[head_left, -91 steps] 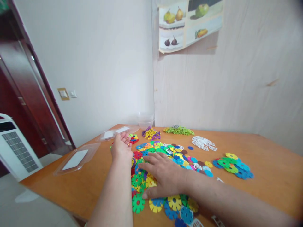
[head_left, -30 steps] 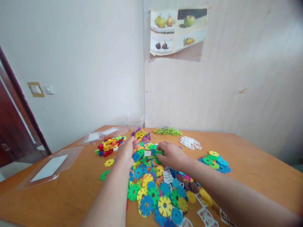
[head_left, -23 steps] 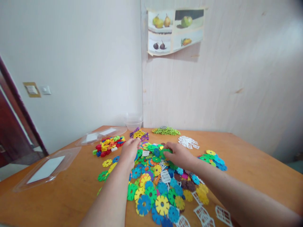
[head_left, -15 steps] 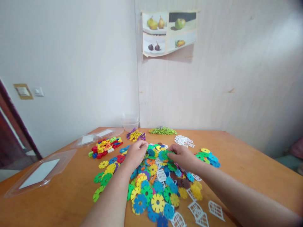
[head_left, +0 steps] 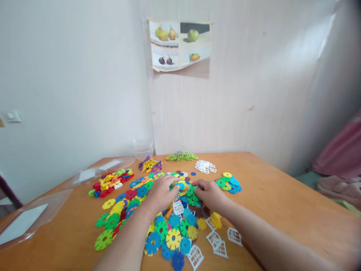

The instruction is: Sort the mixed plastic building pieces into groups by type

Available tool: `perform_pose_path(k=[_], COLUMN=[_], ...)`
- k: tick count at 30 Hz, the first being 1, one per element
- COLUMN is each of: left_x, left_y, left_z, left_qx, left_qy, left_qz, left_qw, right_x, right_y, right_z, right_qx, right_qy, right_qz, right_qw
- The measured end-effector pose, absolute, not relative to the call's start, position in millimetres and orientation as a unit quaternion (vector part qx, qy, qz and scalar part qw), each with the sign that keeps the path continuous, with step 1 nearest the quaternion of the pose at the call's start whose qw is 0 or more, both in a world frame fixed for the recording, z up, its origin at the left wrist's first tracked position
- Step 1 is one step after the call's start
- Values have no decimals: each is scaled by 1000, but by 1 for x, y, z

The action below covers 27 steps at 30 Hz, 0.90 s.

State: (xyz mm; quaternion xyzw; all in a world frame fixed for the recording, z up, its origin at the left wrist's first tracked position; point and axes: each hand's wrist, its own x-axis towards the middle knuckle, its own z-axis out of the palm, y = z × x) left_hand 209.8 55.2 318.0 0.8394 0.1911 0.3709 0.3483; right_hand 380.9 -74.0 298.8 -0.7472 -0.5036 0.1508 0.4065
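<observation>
Both my hands rest on a spread pile of colourful flower-shaped plastic discs (head_left: pixel 173 238) on an orange wooden table (head_left: pixel 282 203). My left hand (head_left: pixel 161 192) lies on the middle of the pile with its fingers curled down; what they hold is hidden. My right hand (head_left: pixel 209 194) is just to its right, fingers bent and pinched round green discs (head_left: pixel 192 192). The fingertips of the two hands nearly meet. White lattice pieces (head_left: pixel 216 239) lie at the near edge of the pile.
Sorted heaps sit further back: red and yellow small bricks (head_left: pixel 109 180), purple and yellow bits (head_left: pixel 150 165), green bits (head_left: pixel 182 156), small white pieces (head_left: pixel 205 166), blue-green discs (head_left: pixel 229 183). A clear cup (head_left: pixel 143 148) and clear lids (head_left: pixel 24 222) are at the left.
My view has turned to the right. Both hands drew closer together over the pile's middle. More discs now lie spread out to the left of my left arm.
</observation>
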Motion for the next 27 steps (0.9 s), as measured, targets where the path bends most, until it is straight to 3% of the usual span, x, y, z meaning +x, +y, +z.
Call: perform_pose_path(k=[11,27], left_x=[213,210], left_y=[42,56], left_z=[319,308], left_qx=[917,931], left_qy=[122,144], left_qz=[281,279], left_qw=[255,184], right_x=[406,520], right_y=[-74,-112], right_z=[297,312], right_qx=[-738,-874], right_qy=[-516,-352], right_qz=[102,4], right_qw=[423,334])
